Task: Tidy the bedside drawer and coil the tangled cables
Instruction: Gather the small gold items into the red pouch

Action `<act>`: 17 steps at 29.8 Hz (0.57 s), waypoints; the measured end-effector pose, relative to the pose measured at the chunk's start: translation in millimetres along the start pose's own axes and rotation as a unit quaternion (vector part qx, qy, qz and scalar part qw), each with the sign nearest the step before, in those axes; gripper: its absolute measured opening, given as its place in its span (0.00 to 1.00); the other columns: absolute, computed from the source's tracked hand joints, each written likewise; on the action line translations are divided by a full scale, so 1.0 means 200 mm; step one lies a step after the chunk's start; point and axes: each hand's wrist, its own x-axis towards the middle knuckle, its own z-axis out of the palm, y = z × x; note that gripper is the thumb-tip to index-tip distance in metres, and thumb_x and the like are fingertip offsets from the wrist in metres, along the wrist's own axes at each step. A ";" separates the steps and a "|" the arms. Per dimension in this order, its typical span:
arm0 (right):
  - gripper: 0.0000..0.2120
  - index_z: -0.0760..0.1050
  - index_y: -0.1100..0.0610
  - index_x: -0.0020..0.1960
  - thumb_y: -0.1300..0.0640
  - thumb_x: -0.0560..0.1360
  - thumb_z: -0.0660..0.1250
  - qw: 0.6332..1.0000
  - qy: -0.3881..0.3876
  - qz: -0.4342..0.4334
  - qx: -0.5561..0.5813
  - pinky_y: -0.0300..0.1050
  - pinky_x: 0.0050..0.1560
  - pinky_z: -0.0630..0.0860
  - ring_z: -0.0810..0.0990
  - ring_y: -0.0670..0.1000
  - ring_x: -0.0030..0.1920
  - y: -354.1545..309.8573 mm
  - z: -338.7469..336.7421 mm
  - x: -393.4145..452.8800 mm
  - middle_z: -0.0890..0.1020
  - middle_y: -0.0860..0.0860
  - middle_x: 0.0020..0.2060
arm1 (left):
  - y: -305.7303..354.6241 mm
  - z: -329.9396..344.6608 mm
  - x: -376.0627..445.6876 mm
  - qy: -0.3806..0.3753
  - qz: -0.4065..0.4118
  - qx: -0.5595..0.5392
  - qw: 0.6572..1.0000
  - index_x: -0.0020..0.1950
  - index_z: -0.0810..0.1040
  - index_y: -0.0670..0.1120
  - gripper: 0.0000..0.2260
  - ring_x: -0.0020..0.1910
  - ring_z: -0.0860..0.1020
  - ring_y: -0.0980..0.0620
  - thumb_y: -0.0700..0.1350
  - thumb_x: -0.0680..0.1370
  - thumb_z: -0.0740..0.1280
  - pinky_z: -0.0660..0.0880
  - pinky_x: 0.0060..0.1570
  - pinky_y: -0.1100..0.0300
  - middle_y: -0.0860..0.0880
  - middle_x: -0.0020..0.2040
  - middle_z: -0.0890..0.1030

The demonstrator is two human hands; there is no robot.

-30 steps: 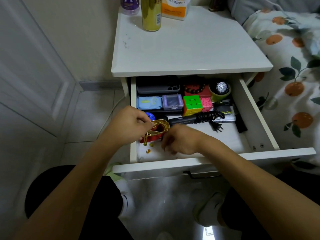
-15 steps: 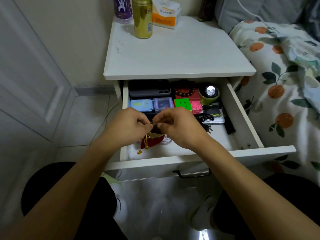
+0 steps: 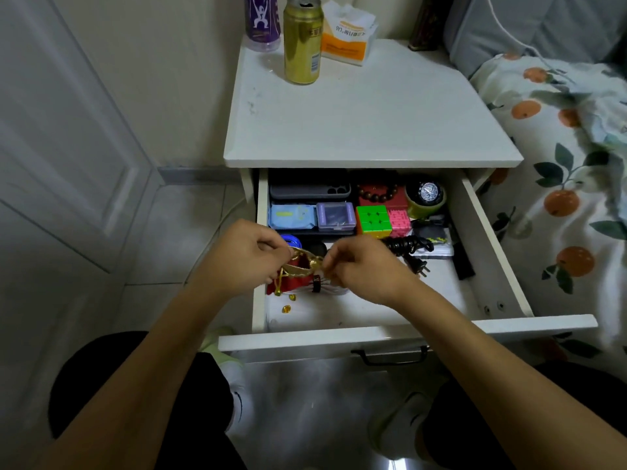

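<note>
The white bedside drawer (image 3: 481, 232) stands pulled out. Over its front left part my left hand (image 3: 244, 256) and my right hand (image 3: 359, 266) pinch the gold-trimmed mouth of a small red pouch (image 3: 294, 281), one hand on each side. Its gold drawstring hangs down at the left. Two small gold pieces (image 3: 288, 304) lie on the drawer floor below the pouch. A coiled black cable with a plug (image 3: 410, 247) lies right of my right hand. A white cable (image 3: 334, 287) shows partly under my right hand.
The back of the drawer holds a grey phone case (image 3: 309, 189), a blue packet (image 3: 292, 216), a purple box (image 3: 336, 216), a green cube (image 3: 372, 219), a pink cube (image 3: 399, 222), a bead bracelet (image 3: 377, 195) and a watch (image 3: 428, 193). A gold can (image 3: 302, 40) stands on the nightstand. The bed (image 3: 570, 171) lies right.
My right hand rose from the drawer floor to the pouch's mouth, and both hands now hold the pouch's mouth apart. The camera tilted up a little.
</note>
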 end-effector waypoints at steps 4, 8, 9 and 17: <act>0.21 0.81 0.56 0.59 0.69 0.72 0.58 0.966 -0.181 0.004 -0.182 0.46 0.60 0.76 0.80 0.54 0.57 -0.03 0.07 0.05 0.83 0.53 0.54 | -0.01 -0.03 0.04 0.021 -0.015 -0.023 0.999 0.36 0.83 0.53 0.10 0.28 0.81 0.54 0.42 0.76 0.71 0.76 0.29 0.66 0.50 0.29 0.82; 0.28 0.69 0.54 0.73 0.66 0.74 0.59 0.932 -0.260 -0.001 -0.253 0.47 0.67 0.69 0.71 0.55 0.68 -0.04 0.17 0.09 0.72 0.53 0.70 | -0.02 -0.04 0.07 0.027 -0.024 -0.047 0.998 0.35 0.82 0.51 0.11 0.25 0.80 0.56 0.40 0.76 0.71 0.76 0.27 0.66 0.50 0.27 0.81; 0.28 0.67 0.54 0.74 0.66 0.74 0.59 0.928 -0.269 -0.002 -0.258 0.47 0.69 0.67 0.69 0.55 0.70 -0.04 0.19 0.10 0.69 0.53 0.72 | -0.02 -0.04 0.07 0.026 -0.027 -0.049 0.998 0.35 0.82 0.51 0.11 0.25 0.80 0.56 0.41 0.76 0.71 0.77 0.28 0.65 0.50 0.27 0.82; 0.33 0.60 0.56 0.78 0.67 0.74 0.62 0.917 -0.286 -0.037 -0.275 0.45 0.74 0.60 0.62 0.55 0.74 0.00 0.25 0.14 0.62 0.54 0.76 | -0.03 -0.07 0.09 0.018 -0.007 -0.038 0.999 0.37 0.82 0.53 0.10 0.27 0.81 0.55 0.42 0.77 0.71 0.78 0.29 0.65 0.52 0.30 0.82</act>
